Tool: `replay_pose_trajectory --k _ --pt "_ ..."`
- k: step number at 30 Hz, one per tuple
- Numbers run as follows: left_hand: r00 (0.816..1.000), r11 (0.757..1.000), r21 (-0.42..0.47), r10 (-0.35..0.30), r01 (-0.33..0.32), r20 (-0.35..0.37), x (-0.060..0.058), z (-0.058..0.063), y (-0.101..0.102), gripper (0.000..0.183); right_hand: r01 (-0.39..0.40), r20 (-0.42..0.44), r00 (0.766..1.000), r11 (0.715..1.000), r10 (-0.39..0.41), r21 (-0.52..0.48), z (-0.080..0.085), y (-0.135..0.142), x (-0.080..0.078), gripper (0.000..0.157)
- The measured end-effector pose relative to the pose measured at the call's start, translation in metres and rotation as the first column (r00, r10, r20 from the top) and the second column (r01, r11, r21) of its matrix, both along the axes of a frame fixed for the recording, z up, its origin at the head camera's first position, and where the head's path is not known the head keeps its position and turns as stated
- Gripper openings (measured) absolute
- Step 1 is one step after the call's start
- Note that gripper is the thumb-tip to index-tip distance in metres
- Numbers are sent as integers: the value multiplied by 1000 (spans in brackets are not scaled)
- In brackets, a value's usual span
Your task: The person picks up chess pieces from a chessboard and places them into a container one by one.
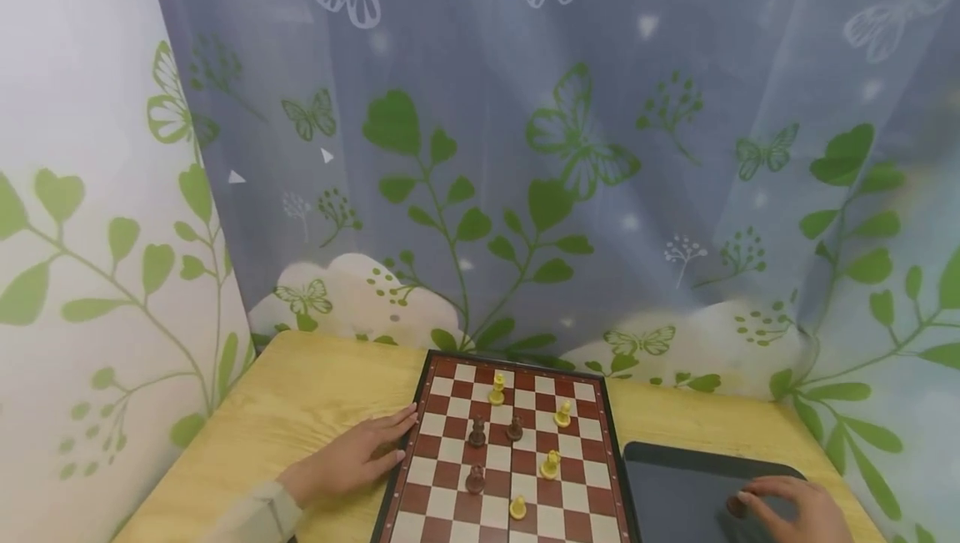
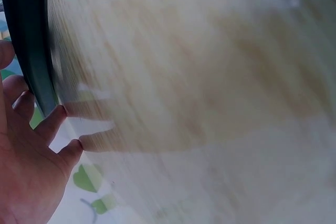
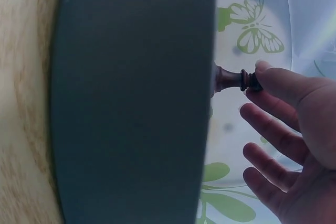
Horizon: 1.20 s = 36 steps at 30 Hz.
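On the table lies a red-and-white chessboard (image 1: pixel 491 518) with a black frame. My left hand (image 1: pixel 348 460) rests at its left edge, fingers spread and touching the frame; the left wrist view shows the fingertips by the dark board edge (image 2: pixel 31 35). Over the dark tray (image 1: pixel 675 476) my right hand (image 1: pixel 806 510) pinches a dark brown chess piece (image 3: pixel 231 80) by its top, between thumb and index finger. The piece's base is partly hidden by the tray rim in the right wrist view. The other fingers of that hand are loosely extended.
Several yellow chess pieces, among them a tall one (image 1: pixel 497 390) and a pawn (image 1: pixel 517 508), stand on the board. Three brown pieces stand there too, one nearer the front (image 1: pixel 475 479). A patterned curtain (image 1: pixel 480 193) hangs behind the wooden table (image 1: pixel 315 384).
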<state>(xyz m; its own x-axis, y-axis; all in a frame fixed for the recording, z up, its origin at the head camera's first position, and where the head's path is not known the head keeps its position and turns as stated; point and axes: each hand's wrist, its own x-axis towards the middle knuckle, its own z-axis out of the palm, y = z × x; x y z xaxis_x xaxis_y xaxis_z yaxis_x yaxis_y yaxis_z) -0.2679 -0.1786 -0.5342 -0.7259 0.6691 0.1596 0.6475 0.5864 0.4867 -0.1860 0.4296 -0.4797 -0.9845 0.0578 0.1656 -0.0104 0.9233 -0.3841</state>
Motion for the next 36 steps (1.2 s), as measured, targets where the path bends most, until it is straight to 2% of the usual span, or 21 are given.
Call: replay_pose_trajectory --k 6,15,20,24,30,36 --pt "1000 1000 -9 24 -24 7 2 -5 1 59 -4 13 1000 1000 4 2 0 5 -1 17" --pt "999 1000 -9 9 -9 -32 0 -1 -5 58 -37 78 996 999 37 -8 6 1 -8 20" --pt "1000 1000 6 0 0 -22 0 -2 -1 58 -45 82 996 999 44 8 10 6 -6 20" --pt "1000 1000 11 2 -3 16 3 -1 2 58 -49 64 997 999 48 16 8 8 -4 18" --pt "999 1000 0 11 -11 37 3 -1 4 58 -65 51 997 998 64 21 8 5 -7 15" --pt "999 1000 -5 27 -27 26 3 1 4 58 -77 103 992 997 76 8 10 5 -13 18"
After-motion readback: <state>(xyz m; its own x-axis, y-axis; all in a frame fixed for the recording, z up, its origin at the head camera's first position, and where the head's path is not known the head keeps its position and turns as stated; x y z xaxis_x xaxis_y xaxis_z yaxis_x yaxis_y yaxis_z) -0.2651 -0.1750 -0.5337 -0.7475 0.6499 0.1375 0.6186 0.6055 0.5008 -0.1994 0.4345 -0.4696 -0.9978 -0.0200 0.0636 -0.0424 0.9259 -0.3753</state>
